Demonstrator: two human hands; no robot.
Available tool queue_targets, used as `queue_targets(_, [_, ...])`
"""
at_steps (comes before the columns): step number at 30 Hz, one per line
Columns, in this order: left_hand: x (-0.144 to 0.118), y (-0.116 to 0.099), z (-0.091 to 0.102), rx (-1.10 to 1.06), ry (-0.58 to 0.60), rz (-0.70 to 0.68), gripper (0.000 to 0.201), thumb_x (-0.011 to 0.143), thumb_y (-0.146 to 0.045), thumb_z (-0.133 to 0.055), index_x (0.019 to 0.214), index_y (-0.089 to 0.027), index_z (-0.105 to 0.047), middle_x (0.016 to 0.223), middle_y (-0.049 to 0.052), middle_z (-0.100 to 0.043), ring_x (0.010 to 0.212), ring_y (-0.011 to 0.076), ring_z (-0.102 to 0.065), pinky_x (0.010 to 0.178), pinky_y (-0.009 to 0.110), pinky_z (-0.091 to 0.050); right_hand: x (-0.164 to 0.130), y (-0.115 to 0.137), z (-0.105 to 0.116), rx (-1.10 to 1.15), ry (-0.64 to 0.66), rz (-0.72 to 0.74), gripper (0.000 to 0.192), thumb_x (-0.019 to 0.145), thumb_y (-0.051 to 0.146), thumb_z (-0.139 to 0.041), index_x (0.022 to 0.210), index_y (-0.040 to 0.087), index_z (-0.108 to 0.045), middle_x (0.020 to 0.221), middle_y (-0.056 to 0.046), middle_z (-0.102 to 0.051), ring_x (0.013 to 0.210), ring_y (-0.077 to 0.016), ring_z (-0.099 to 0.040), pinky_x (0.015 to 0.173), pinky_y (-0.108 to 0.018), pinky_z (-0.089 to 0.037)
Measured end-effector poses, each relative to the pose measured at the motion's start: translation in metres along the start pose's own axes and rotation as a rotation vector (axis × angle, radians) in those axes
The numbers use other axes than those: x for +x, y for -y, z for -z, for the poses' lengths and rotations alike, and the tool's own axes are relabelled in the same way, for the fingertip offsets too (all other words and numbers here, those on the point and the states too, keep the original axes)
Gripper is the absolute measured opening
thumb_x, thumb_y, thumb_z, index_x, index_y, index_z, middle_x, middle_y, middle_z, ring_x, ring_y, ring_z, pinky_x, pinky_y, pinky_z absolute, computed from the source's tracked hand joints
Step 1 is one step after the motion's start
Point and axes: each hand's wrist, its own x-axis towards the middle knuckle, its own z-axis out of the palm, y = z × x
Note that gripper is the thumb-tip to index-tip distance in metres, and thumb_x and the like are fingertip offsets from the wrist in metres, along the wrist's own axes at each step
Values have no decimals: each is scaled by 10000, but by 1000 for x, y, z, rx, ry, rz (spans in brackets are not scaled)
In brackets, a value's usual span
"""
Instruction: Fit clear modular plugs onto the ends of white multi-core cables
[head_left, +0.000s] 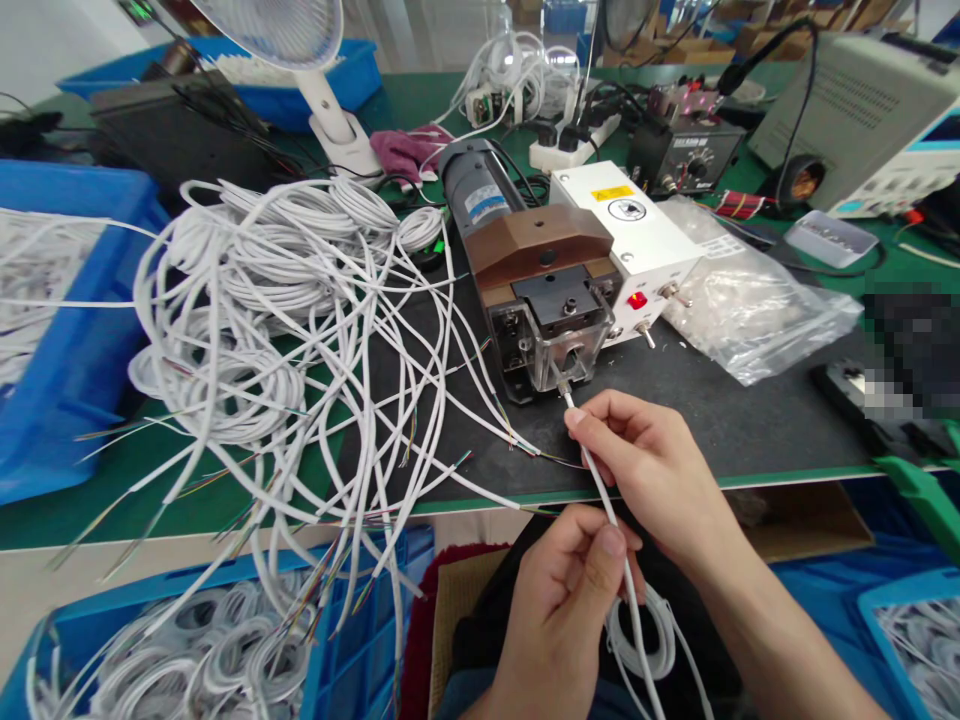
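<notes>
Left hand and right hand, lower centre, both pinch one white cable, upper end at the clear guard of one machine mid-frame, one switch box upper right of centre, one cable heap left, one fan upper left

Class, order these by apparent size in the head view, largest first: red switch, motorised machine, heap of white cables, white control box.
1. Heap of white cables
2. Motorised machine
3. White control box
4. Red switch
</notes>
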Motion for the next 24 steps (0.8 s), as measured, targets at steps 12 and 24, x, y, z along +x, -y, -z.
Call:
queue_targets(12, [2,2,1,-32,13,-7,386,1078,-512,-663,979,-143,-723,728,14,-652,690,122,-574,692,235,-437,9,1,-3,-11,-23,15,354,969,376,-737,679,206,-626,585,62,-550,554,-105,-412,522,-282,-302])
queue_targets(24, [9,-4,-1,-79,3,-11,430,1031,-561,-717,968,-136,-712,700,14,-645,659,126,-549,675,253,-412,20,3,-9,39,-24,2,337,962,378,-722,692,203,-624,607,51,-568,550,-111,-401,518,-288,-271])
